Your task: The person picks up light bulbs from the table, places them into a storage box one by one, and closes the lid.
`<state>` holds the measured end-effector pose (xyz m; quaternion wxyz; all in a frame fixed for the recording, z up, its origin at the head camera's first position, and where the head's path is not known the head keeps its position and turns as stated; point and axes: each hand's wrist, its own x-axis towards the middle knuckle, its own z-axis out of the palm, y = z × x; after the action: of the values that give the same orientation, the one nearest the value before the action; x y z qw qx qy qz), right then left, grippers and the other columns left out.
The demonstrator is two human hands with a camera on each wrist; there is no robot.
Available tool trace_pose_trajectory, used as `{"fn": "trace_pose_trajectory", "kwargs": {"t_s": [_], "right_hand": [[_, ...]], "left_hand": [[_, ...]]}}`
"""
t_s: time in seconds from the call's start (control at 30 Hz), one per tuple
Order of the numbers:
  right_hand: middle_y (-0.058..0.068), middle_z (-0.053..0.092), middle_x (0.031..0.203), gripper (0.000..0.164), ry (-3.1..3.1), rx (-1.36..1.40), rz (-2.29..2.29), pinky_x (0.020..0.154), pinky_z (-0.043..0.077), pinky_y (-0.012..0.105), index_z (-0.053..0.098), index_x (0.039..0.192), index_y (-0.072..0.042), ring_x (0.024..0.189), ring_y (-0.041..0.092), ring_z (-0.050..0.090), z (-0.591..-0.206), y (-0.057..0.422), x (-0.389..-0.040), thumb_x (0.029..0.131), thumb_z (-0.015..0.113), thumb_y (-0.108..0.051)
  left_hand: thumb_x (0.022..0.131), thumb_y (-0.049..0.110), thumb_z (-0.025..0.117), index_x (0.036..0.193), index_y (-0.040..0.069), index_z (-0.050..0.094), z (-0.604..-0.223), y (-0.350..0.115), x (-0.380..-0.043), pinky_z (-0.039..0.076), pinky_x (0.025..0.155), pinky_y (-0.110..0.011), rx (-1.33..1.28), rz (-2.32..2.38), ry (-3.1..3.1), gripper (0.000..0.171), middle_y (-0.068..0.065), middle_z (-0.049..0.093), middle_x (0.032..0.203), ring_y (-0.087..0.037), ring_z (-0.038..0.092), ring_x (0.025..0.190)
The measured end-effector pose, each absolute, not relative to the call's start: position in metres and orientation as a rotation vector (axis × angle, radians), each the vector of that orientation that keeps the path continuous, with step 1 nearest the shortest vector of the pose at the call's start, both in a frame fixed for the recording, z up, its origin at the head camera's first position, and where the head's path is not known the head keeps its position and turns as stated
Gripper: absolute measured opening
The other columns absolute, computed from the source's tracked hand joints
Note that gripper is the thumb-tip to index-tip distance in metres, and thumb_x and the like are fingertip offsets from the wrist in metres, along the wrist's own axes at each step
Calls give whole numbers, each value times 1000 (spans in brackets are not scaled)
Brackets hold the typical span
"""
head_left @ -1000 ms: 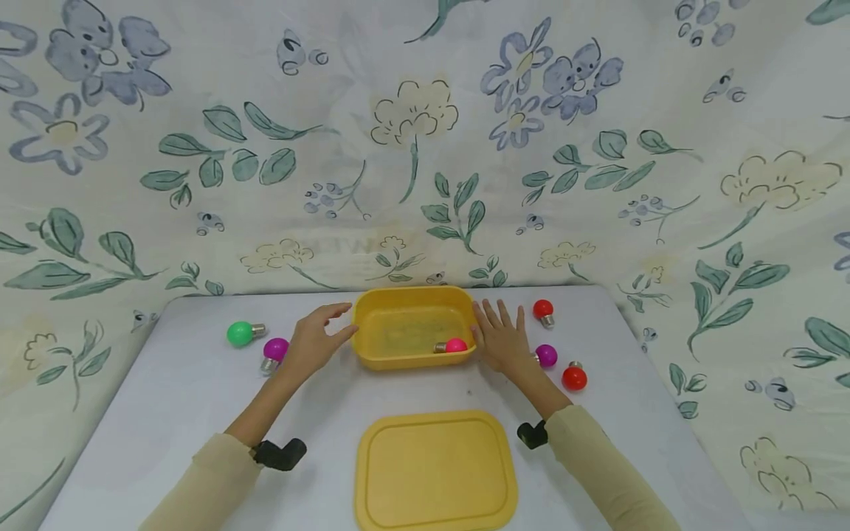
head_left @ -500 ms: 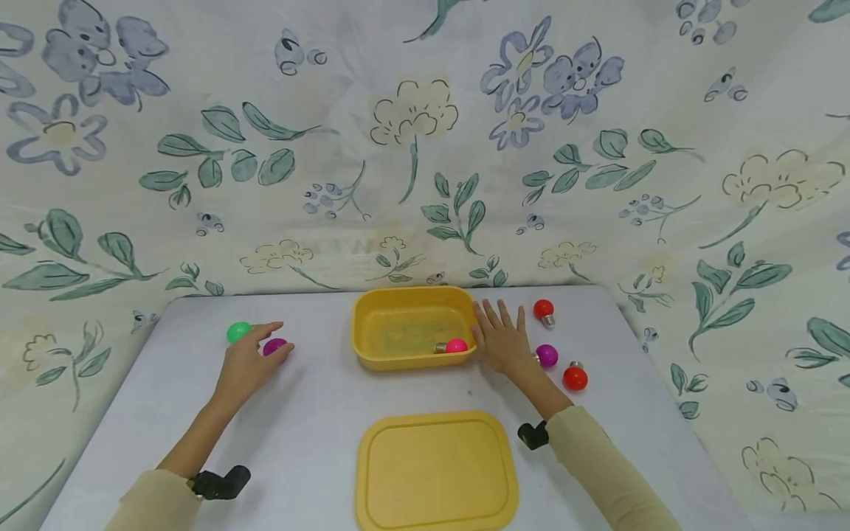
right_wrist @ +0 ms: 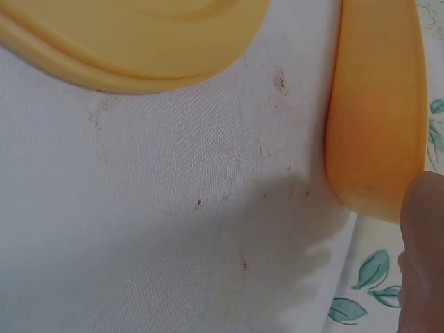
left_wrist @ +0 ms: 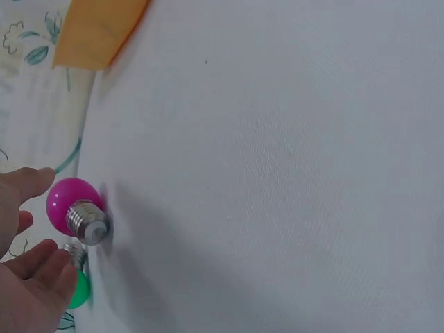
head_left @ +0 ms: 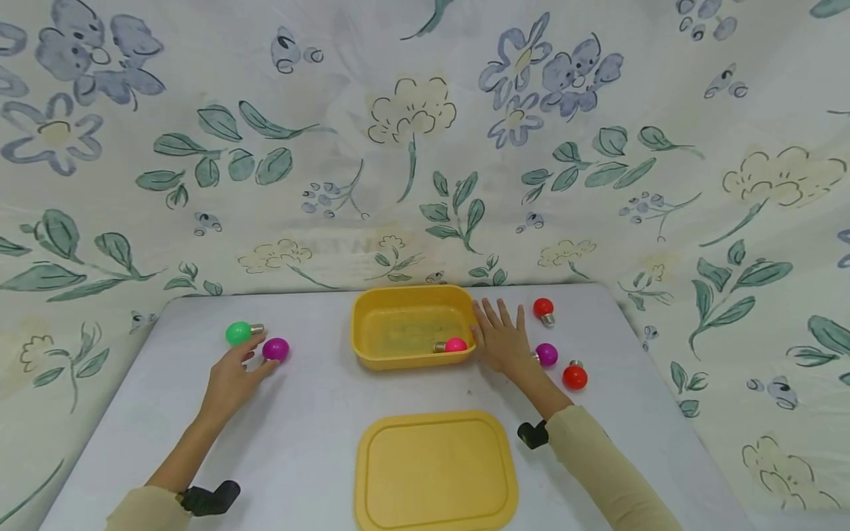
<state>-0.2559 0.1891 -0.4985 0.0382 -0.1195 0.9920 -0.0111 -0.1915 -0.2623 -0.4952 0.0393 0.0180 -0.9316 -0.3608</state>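
Note:
My left hand [head_left: 229,380] reaches to a magenta light bulb [head_left: 275,349], its thumb and fingers spread on either side. In the left wrist view a gap shows between the fingers [left_wrist: 45,267] and the magenta bulb [left_wrist: 73,201], whose metal screw base faces the camera. Just behind that hand lies a green bulb [head_left: 237,333]. My right hand [head_left: 502,341] rests with straight, spread fingers against the right end of a yellow plastic box [head_left: 385,363]. Inside the box, at its front right, lies a pink bulb [head_left: 455,345].
A yellow lid [head_left: 436,472] lies flat on the white table [head_left: 319,442] in front of the box. Right of the right hand are a purple bulb [head_left: 547,355] and two red bulbs, one far [head_left: 543,307] and one nearer [head_left: 575,377]. Flowered cloth [head_left: 412,184] hangs behind.
My left hand has moved left from beside the box's left end to the magenta bulb, with its fingers now around it. The right hand has stayed at the box.

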Motion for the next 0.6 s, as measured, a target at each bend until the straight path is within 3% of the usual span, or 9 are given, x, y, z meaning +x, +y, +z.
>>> {"fn": "trace_pose_trajectory", "kwargs": {"t_s": [0.33,0.6], "right_hand": [[8,14,166,61,3040,-360,-7,116,-3,62,10,162,-17,151,35,7,-496,189,-255,109,24,-43],[8,12,166,60,3028,-358,-34,115,-9,61,9,162,-18,151,35,6,-494,189,-254,109,24,-42]], "left_hand": [[96,15,66,147,-9,38,-502,-263,-191,47,93,-60,112,-1177,-2892,63,-40,45,136,-56,46,124],[96,10,65,147,-9,37,-508,-261,-193,49,92,-56,106,-1183,-2871,61,-39,48,133,-53,51,121]]}}
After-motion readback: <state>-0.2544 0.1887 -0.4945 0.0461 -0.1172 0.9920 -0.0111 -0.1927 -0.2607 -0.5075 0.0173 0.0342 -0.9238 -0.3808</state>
